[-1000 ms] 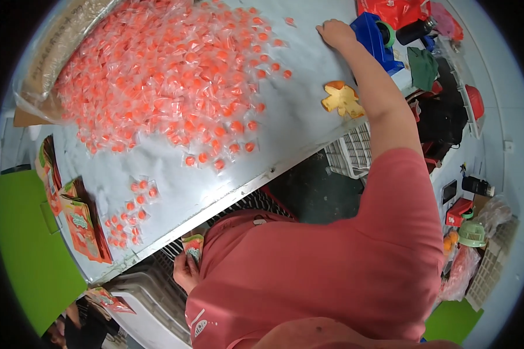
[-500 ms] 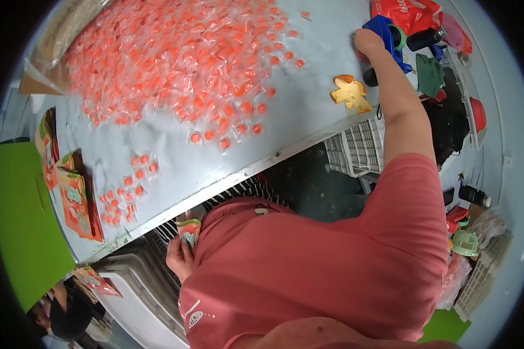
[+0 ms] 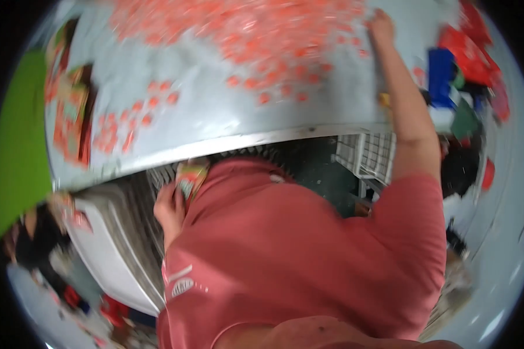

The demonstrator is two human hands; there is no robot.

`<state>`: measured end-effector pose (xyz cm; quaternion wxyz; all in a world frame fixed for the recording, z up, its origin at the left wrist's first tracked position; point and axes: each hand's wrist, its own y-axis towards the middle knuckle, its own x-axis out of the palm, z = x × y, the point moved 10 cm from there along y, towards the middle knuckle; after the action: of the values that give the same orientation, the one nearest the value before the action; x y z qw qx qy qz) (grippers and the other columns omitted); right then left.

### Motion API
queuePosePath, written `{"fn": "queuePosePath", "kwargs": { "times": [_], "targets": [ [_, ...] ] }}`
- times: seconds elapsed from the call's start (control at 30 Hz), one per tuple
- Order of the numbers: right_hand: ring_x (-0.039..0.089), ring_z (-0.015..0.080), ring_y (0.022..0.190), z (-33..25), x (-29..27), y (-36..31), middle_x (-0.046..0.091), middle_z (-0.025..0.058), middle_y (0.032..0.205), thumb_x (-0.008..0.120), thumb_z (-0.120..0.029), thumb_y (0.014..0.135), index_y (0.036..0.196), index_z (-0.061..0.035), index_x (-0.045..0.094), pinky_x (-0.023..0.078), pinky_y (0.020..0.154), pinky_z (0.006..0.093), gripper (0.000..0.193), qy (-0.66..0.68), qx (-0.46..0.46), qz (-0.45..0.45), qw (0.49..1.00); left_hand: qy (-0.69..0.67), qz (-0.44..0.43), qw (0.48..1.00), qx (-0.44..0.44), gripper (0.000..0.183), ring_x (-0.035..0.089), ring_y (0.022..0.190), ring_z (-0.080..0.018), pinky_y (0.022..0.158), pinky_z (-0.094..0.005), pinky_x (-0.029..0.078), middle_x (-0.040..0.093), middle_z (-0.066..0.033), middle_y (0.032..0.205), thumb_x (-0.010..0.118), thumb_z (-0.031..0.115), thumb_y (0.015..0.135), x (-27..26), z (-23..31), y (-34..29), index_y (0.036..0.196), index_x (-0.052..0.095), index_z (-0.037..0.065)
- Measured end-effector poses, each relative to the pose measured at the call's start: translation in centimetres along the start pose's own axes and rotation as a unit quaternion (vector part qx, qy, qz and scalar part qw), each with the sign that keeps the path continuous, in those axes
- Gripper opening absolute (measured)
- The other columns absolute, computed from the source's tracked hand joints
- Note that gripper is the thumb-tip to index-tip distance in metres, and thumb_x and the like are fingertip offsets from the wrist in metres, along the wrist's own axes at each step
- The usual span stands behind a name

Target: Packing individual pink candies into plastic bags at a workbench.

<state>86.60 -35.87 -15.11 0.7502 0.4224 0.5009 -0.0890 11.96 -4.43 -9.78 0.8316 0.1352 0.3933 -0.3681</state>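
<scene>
My left hand (image 3: pixel 170 205) is closed around a small printed pouch (image 3: pixel 191 176), held low between the table edge and my body. My right arm reaches far over the table, and my right hand (image 3: pixel 382 26) is at the right end of a big heap of wrapped orange-red candies (image 3: pixel 273 35). Motion smears its fingers, so I cannot make out whether it holds anything. A small group of the same candies (image 3: pixel 135 110) lies apart, nearer the left front. Left of that group rests a stack of printed pouches (image 3: pixel 73 119).
The pale table (image 3: pixel 201 107) has a metal front edge. A blue container (image 3: pixel 441 75) and a red bag (image 3: pixel 470 53) lie at the right. Below the table are a white crate (image 3: pixel 367 154) and stacked white trays (image 3: pixel 113 244). Another person (image 3: pixel 35 238) is at the lower left.
My right hand has left the blue container and moved to the right end of the candy heap. The whole view has turned and blurred. My left hand still holds the pouch.
</scene>
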Motion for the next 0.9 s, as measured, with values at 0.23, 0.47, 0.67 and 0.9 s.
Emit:
{"fn": "queuePosePath", "kwargs": {
  "times": [0.23, 0.47, 0.67, 0.9],
  "targets": [
    [0.063, 0.0151, 0.080, -11.3, -7.7, 0.7, 0.067, 0.0109, 0.104, 0.051, -0.017, 0.094, 0.130, -0.0024, 0.060, 0.054, 0.070, 0.0302, 0.040, 0.377, 0.235, 0.008, 0.896, 0.046, 0.016, 0.999, -0.002, 0.016, 0.065, 0.074, -0.0299, 0.063, -0.0374, 0.051, 0.065, -0.0093, 0.084, 0.064, 0.007, 0.087, -1.5, 3.1, 0.0, 0.101, 0.071, 0.006],
    [0.063, 0.0217, 0.101, -12.1, -8.9, -0.9, 0.060, 0.0157, 0.125, 0.052, -0.014, 0.095, 0.141, 0.0017, 0.047, 0.053, 0.083, 0.0311, 0.049, 0.455, 0.387, -0.043, 0.801, 0.030, 0.013, 0.999, -0.008, 0.016, 0.066, 0.078, -0.0321, 0.067, -0.0374, 0.051, 0.066, -0.0120, 0.088, 0.063, 0.006, 0.088, -1.7, 3.0, -0.4, 0.103, 0.070, 0.004],
    [0.063, 0.0209, 0.102, -16.8, -17.3, -0.7, 0.063, 0.0157, 0.122, 0.054, -0.013, 0.093, 0.138, 0.0050, 0.048, 0.051, 0.089, 0.0326, 0.049, 0.356, 0.267, 0.073, 0.893, 0.015, 0.023, 1.000, -0.009, 0.018, 0.066, 0.078, -0.0314, 0.067, -0.0367, 0.052, 0.068, -0.0113, 0.090, 0.063, 0.005, 0.088, -2.4, 2.4, -0.8, 0.104, 0.071, 0.006],
    [0.059, 0.0320, 0.113, -45.4, -28.0, -2.9, 0.062, 0.0142, 0.121, 0.061, -0.002, 0.086, 0.119, -0.0047, 0.064, 0.045, 0.100, 0.0404, 0.034, 0.517, -0.174, -0.062, 0.836, 0.007, 0.028, 1.000, -0.007, 0.019, 0.067, 0.077, -0.0304, 0.067, -0.0367, 0.053, 0.068, -0.0119, 0.090, 0.063, 0.006, 0.088, -2.6, 1.9, -0.8, 0.106, 0.071, 0.006]
  ]
}}
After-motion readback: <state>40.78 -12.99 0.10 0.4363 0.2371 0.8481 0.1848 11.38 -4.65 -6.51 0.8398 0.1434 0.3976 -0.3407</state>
